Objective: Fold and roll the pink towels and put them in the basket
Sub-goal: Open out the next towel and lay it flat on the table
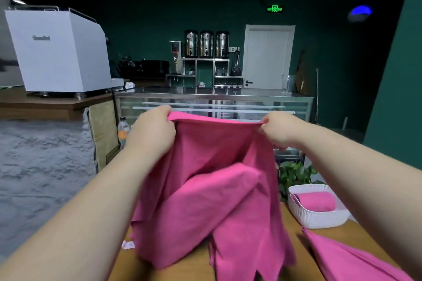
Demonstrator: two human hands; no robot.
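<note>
Pink towel (212,189) between raised hands

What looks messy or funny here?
Nothing is spilled or broken. The pink towel held up by the left hand and right hand hangs bunched, not flat. A small white scrap lies on the wooden table beside it.
</note>
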